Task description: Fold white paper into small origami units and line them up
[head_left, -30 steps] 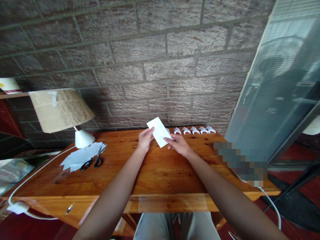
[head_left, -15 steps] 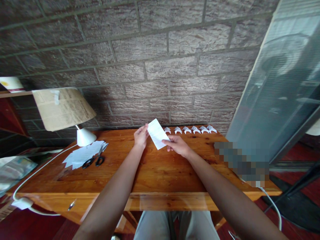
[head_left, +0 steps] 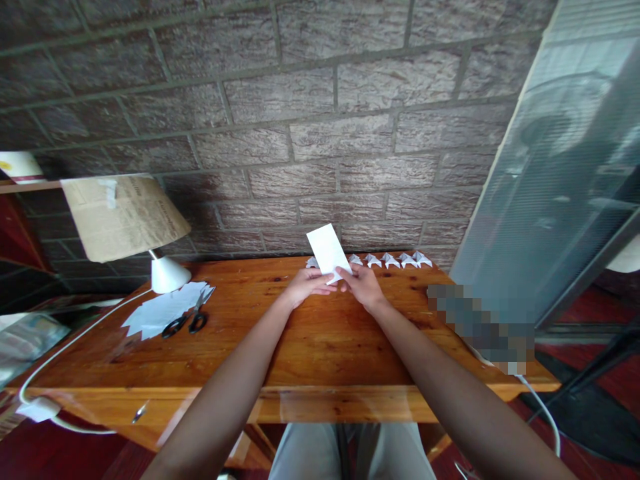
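Note:
A white rectangular sheet of paper (head_left: 327, 248) is held up above the table, tilted, with its far corner pointing toward the wall. My left hand (head_left: 309, 287) pinches its near left corner between thumb and fingers. On the near right edge, my right hand (head_left: 363, 283) grips the same sheet, its thumb on top. Behind the hands stands a row of small folded paper figures (head_left: 389, 261); the sheet and my hands partly hide those on the left.
Black-handled scissors (head_left: 187, 321) rest on a stack of cut paper (head_left: 160, 308) at the left of the wooden table (head_left: 345, 353). A lamp (head_left: 170, 275) with a paper shade stands behind them. On the right lies a blurred-out object (head_left: 480, 327) with a white cable (head_left: 545, 400).
My left hand has moved from the sheet's upper left side down to its near corner. The sheet has shifted slightly up and right, and now both hands are close together.

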Available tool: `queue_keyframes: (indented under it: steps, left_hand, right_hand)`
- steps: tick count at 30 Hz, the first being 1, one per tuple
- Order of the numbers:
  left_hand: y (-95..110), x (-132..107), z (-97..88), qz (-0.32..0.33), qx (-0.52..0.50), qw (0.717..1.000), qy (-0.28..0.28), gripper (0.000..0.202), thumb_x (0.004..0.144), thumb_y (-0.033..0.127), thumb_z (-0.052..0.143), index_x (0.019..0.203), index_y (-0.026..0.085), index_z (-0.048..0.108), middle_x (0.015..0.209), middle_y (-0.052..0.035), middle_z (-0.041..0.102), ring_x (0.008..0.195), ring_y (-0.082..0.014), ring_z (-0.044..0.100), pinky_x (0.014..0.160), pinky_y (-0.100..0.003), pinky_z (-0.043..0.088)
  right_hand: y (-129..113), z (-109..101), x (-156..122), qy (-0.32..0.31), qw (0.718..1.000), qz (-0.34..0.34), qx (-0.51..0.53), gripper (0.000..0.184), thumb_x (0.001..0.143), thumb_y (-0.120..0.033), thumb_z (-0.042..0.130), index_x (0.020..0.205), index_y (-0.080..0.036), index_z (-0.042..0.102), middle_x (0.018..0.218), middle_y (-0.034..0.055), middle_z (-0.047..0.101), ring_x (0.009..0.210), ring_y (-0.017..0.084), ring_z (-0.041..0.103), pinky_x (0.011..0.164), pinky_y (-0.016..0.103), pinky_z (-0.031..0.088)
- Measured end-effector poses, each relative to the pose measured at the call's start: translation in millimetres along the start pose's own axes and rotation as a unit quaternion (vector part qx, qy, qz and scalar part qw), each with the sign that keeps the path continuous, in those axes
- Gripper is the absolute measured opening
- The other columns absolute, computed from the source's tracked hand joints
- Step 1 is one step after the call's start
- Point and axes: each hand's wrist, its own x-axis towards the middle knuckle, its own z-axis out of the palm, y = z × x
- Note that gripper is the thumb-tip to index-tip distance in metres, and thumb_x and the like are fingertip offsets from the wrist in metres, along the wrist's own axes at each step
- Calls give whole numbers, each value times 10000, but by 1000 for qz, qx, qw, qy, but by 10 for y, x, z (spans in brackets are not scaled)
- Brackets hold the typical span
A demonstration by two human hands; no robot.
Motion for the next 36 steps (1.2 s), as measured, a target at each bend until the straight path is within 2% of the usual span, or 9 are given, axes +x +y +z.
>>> queue_keyframes:
  steps: [6, 11, 17, 21, 24, 26, 32, 36]
  left_hand:
    - [-12, 34, -18, 4, 12, 999, 33, 487, 677, 522, 748, 937, 115, 688, 811, -135, 733, 706, -201, 702, 691, -299, 542]
    - [-46, 83, -31, -6, -20, 996, 91, 503, 717, 603, 665, 824, 112, 672, 738, -127, 719, 613, -175, 677, 636, -286, 538]
    - [-28, 111, -103, 57, -98, 983, 147, 412, 574, 447, 829, 818, 146, 689, 868, -93, 733, 748, -174, 688, 759, -297, 537]
    - [-13, 136, -154, 91, -155, 958, 224, 403, 556, 439, 835, 784, 147, 677, 864, -84, 730, 786, -168, 684, 795, -296, 517]
    - [-3, 139, -179, 98, -174, 946, 254, 385, 556, 416, 838, 788, 154, 678, 863, -74, 730, 791, -154, 679, 799, -281, 504]
    - [3, 130, -183, 88, -176, 950, 241, 370, 560, 392, 842, 804, 162, 687, 875, -68, 731, 794, -142, 674, 804, -269, 494]
    - [18, 51, -72, -7, -106, 989, 104, 379, 541, 305, 865, 853, 147, 718, 858, -83, 728, 721, -131, 659, 767, -271, 485]
    - [29, -7, 24, -3, -69, 996, 55, 418, 529, 292, 869, 896, 155, 727, 930, -96, 723, 807, -173, 671, 803, -306, 487]
  right_hand:
    - [-3, 26, 3, 8, 1000, 6, 5, 394, 718, -508, 675, 871, -144, 678, 675, 28, 680, 453, 94, 519, 429, 210, 363]
    - [29, 18, 10, 0, 999, 31, 12, 349, 717, -448, 695, 871, -135, 680, 764, 48, 709, 445, 78, 520, 407, 198, 348]
    - [26, 24, -18, -38, 998, 55, 20, 298, 723, -384, 717, 887, -137, 694, 721, 38, 701, 439, 67, 511, 378, 179, 328]
    - [17, 45, -37, -77, 995, 64, 20, 310, 715, -371, 725, 905, -127, 703, 727, 43, 701, 447, 68, 528, 374, 173, 314]
    - [21, 46, -35, -86, 994, 66, 19, 308, 702, -374, 725, 887, -129, 702, 708, 34, 692, 450, 67, 521, 381, 173, 304]
    - [23, 34, -25, -69, 995, 62, 20, 305, 689, -375, 726, 868, -129, 697, 690, 25, 681, 447, 65, 504, 391, 179, 304]
    - [-13, -9, 3, 33, 999, 36, 12, 346, 679, -452, 706, 800, -130, 667, 548, -16, 587, 431, 73, 454, 407, 200, 286]
    - [-20, -8, 7, 46, 999, 12, -1, 404, 678, -537, 678, 768, -144, 652, 534, -11, 577, 434, 90, 455, 408, 216, 280]
